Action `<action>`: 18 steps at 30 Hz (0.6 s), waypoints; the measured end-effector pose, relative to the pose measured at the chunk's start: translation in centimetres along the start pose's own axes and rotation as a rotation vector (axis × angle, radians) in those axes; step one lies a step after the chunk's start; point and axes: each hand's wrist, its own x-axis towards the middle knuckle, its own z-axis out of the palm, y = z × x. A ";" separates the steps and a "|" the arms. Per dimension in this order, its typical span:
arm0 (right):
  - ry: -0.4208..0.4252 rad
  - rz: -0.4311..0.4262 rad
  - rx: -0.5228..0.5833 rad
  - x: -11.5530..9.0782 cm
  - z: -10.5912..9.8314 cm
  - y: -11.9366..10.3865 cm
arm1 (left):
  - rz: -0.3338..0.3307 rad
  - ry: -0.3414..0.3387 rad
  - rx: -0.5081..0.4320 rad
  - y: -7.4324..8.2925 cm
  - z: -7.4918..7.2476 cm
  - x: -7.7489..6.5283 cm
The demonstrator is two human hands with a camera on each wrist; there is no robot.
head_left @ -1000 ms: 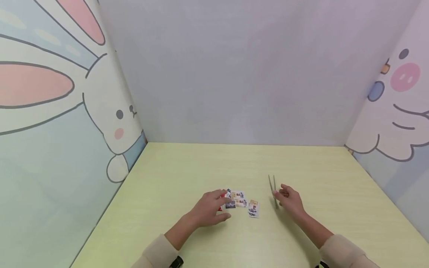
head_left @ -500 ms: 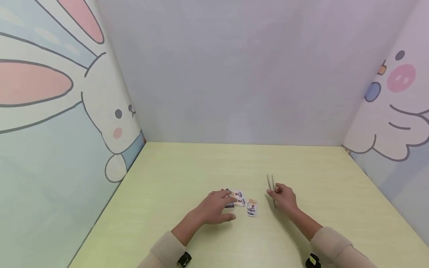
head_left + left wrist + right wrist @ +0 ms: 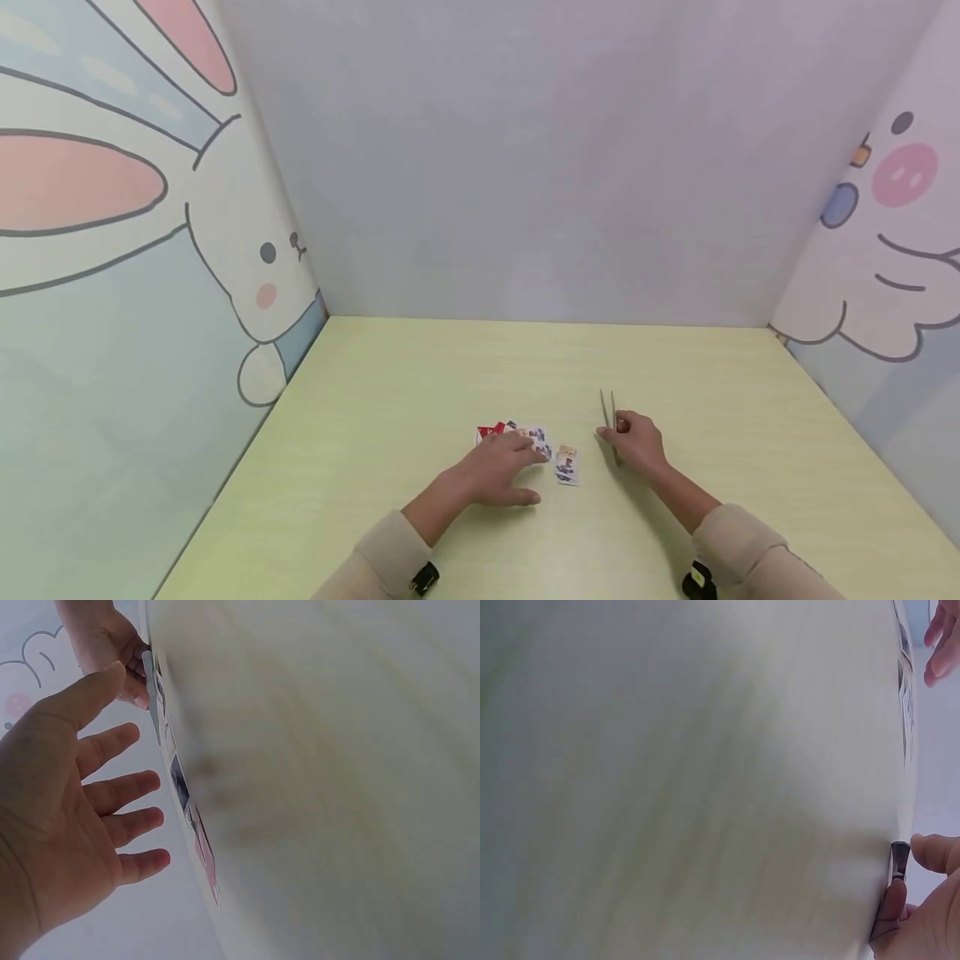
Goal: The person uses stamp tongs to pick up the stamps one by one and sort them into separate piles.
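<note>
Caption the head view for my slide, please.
Left hand hovers above prints while right hand holds tweezers.

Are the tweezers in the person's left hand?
No, the right hand pinches the tweezers, while the left hand hovers, fingers spread, over small printed cards.

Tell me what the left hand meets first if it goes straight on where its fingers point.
Likely the stamp-like printed paper to its right in the head view, though the left hand looks raised and may pass over it, toward the tweezers and right hand.
</note>
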 end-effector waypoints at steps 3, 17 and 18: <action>0.000 -0.007 -0.014 0.1 0.1 0.1 | 0.008 -0.022 0.013 0.3 0.1 0.4; -0.009 -0.031 -0.079 0.4 -0.2 0.2 | -0.010 -0.086 0.081 1.7 0.5 2.4; -0.008 -0.031 -0.085 0.4 -0.2 0.2 | -0.015 -0.091 0.084 1.8 0.5 2.5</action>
